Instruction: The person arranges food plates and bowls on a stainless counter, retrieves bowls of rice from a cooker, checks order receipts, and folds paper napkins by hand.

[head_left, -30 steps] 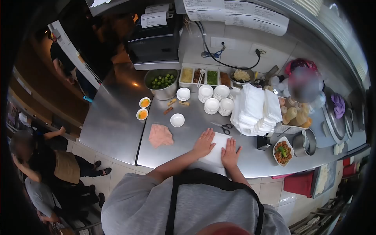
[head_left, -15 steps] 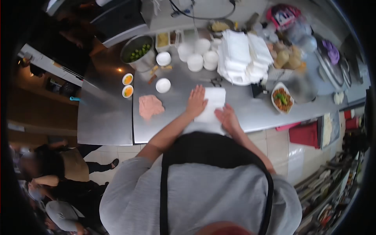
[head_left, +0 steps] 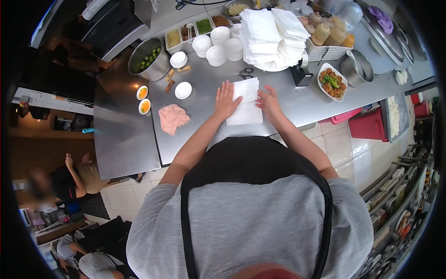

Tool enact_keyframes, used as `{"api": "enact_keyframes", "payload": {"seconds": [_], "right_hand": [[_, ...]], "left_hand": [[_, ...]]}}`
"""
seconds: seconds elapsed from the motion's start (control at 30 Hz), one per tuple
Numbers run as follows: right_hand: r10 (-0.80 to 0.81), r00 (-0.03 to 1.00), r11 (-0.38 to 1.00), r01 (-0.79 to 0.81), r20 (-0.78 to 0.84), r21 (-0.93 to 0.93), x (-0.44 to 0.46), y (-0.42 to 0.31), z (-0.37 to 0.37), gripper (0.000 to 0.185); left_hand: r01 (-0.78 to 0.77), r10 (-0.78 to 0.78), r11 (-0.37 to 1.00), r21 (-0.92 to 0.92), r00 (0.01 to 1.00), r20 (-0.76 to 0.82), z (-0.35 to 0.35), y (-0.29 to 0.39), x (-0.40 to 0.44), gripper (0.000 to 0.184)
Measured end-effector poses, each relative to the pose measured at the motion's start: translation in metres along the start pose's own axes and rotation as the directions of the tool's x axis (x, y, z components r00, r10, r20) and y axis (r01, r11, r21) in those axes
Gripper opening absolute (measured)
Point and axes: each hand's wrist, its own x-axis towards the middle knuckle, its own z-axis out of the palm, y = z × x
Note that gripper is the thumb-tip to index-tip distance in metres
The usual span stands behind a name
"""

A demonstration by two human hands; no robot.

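Note:
A folded white paper napkin (head_left: 246,111) lies on the steel counter in front of me, with a crease across its middle. My left hand (head_left: 226,101) rests flat on its left part, fingers stretched out. At the right edge is my right hand (head_left: 270,103), fingers loosely bent and apart; whether they touch the paper I cannot tell. Just beyond the napkin lie black-handled scissors (head_left: 247,71). Farther back, a tall stack of white napkins (head_left: 261,39) sits on a plate. A crumpled pink cloth (head_left: 173,118) is left of my left hand.
Stacked white bowls (head_left: 216,56), a pot of green vegetables (head_left: 149,60) and two small cups with orange contents (head_left: 144,106) stand on the counter. To the right are a bowl of food (head_left: 332,82), a metal pot (head_left: 357,69) and a bottle basket (head_left: 325,52). People are at lower left.
The camera view has shifted, so the counter sits higher in it. My left hand stays on the napkin; my right hand's fingers have bent more at its right edge. People at left have moved.

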Motion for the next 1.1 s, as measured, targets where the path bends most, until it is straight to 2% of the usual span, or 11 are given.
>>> {"api": "enact_keyframes", "payload": {"seconds": [0.2,0.3,0.47,0.67,0.8,0.87,0.9,0.93,1.0,1.03,1.1], "right_hand": [[0.175,0.979,0.969,-0.189,0.1,0.157,-0.028,0.014,-0.015,0.061],[0.232,0.965,0.947,-0.253,0.122,0.196,-0.032,0.022,-0.017,0.06],[0.117,0.992,0.944,-0.124,0.041,0.306,-0.026,0.024,-0.012,0.062],[0.071,0.997,0.962,-0.069,0.005,0.264,-0.007,0.013,0.001,0.071],[0.064,0.998,0.986,-0.066,0.018,0.154,0.025,0.011,0.011,0.071],[-0.335,0.936,0.891,0.351,0.106,-0.288,0.05,0.03,0.011,0.07],[-0.338,0.935,0.889,0.355,0.111,-0.289,0.052,0.03,0.01,0.07],[-0.345,0.924,0.906,0.373,0.162,-0.2,0.052,0.03,0.008,0.067],[-0.349,0.913,0.92,0.377,0.213,-0.111,0.035,0.013,0.011,0.065],[-0.309,0.909,0.943,0.332,0.281,-0.036,0.022,0.002,0.011,0.066],[-0.262,0.899,0.963,0.268,0.35,0.032,0.011,0.0,0.008,0.067]], "left_hand": [[-0.052,0.053,0.979,0.195,0.999,0.001,-0.031,0.033,-0.011,0.077],[-0.252,0.264,0.946,0.204,0.964,-0.035,-0.025,0.028,-0.008,0.071],[-0.314,0.316,0.942,0.114,0.949,0.003,-0.007,0.015,-0.002,0.053],[-0.291,0.291,0.957,0.012,0.957,-0.001,-0.008,0.013,-0.003,0.054],[-0.306,0.307,0.946,0.108,0.952,0.008,-0.009,0.016,-0.005,0.058],[-0.271,0.271,0.96,0.07,0.963,0.011,-0.01,0.013,-0.005,0.066],[-0.269,0.27,0.96,0.072,0.963,0.005,-0.01,0.011,-0.005,0.066],[-0.131,0.102,0.977,-0.171,0.98,-0.171,-0.01,0.008,-0.007,0.071],[0.017,-0.249,0.77,-0.638,0.928,-0.276,-0.019,0.003,-0.009,0.085],[0.021,-0.253,0.769,-0.638,0.928,-0.275,-0.027,0.001,-0.012,0.085],[0.097,-0.299,0.173,-0.98,0.953,0.041,-0.048,0.008,-0.019,0.083]]}}
